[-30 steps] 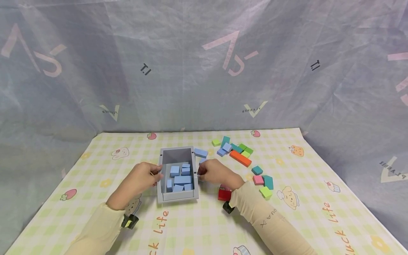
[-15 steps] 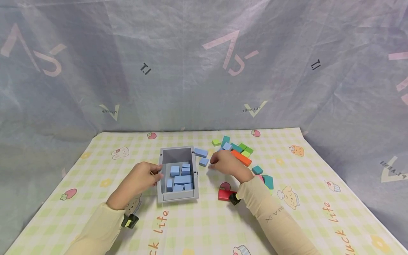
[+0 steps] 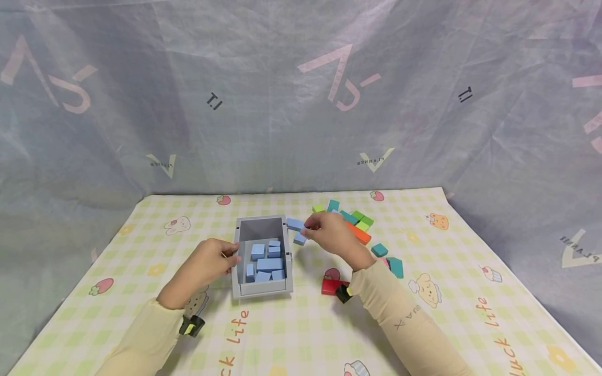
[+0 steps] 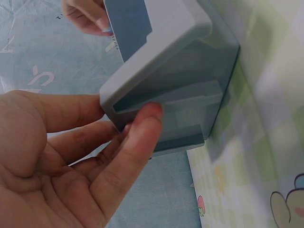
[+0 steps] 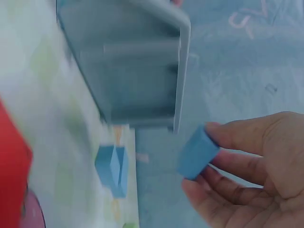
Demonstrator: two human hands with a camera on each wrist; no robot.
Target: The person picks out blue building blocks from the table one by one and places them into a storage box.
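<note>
A grey plastic storage box (image 3: 262, 288) stands on the table with several blue blocks (image 3: 269, 265) inside. At its left side my left hand (image 3: 211, 261) holds the rim; in the left wrist view the fingers and thumb of the hand (image 4: 71, 156) pinch the box's edge. To the right of the box, my right hand (image 3: 331, 235) is raised above the table. In the right wrist view the hand (image 5: 256, 166) pinches a small blue block (image 5: 198, 153) between thumb and fingers. Below it, more blue blocks (image 5: 110, 166) lie close to the box.
Teal, green and orange blocks, among them a long orange block (image 3: 359, 233), lie in a loose group at the back right. A red block (image 3: 331, 286) is under my right wrist. A teal block (image 3: 379, 250) sits farther right. A grey curtain (image 3: 301, 130) hangs behind the table.
My right hand moved right and back from the box's side to the loose blocks, then slightly left with a blue block pinched in it. My left hand and the box stayed put.
</note>
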